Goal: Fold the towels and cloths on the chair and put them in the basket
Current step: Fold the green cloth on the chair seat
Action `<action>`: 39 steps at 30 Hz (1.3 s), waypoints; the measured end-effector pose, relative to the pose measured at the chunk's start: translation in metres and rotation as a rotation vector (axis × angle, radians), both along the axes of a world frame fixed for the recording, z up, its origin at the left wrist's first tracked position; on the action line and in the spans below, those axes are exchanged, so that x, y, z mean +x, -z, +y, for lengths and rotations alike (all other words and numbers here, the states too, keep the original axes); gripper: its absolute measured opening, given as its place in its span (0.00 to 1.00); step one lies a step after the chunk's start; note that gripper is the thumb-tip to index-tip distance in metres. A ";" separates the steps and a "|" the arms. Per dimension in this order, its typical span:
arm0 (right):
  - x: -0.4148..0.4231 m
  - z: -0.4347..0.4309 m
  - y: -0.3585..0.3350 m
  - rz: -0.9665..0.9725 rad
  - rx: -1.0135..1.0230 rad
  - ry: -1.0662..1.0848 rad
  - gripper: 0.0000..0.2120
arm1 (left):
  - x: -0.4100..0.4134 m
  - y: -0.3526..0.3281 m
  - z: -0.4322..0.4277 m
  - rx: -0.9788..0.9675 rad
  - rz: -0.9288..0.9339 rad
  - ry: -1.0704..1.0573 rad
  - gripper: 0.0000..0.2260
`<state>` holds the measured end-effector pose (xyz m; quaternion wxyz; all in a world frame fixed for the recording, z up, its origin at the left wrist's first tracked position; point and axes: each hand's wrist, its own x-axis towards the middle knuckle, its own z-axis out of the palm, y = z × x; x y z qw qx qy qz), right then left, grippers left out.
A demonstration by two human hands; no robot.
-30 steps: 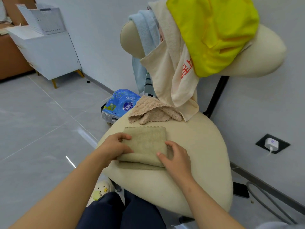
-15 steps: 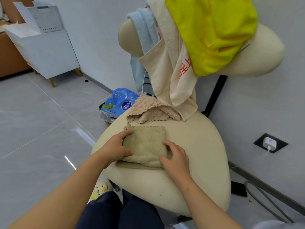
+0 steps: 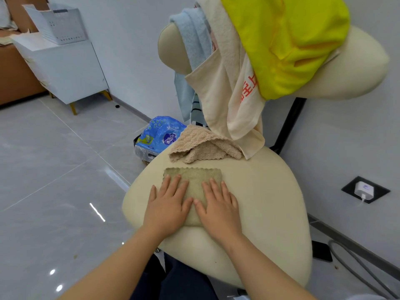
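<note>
Room was bright and evenly lit; shadows were soft and faint. Small white glints sat on the glossy floor [image 3: 97, 212]. Straight lines bowed toward the edges. The chair [image 3: 270, 202] seat's left rim was slightly blurred.

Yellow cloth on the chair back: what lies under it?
A cream towel with red print shows beneath it, a light blue towel beside that, both over the chair back. Anything else under the yellow cloth is hidden.

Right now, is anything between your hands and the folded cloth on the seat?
Nothing visible. The left hand and right hand both press flat on the cloth itself.
</note>
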<state>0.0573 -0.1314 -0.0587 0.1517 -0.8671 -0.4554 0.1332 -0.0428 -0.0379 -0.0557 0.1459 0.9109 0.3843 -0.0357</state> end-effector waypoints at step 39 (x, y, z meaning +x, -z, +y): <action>-0.008 -0.076 -0.040 1.226 0.371 0.511 0.07 | -0.039 -0.044 -0.055 -1.250 -0.733 -0.813 0.17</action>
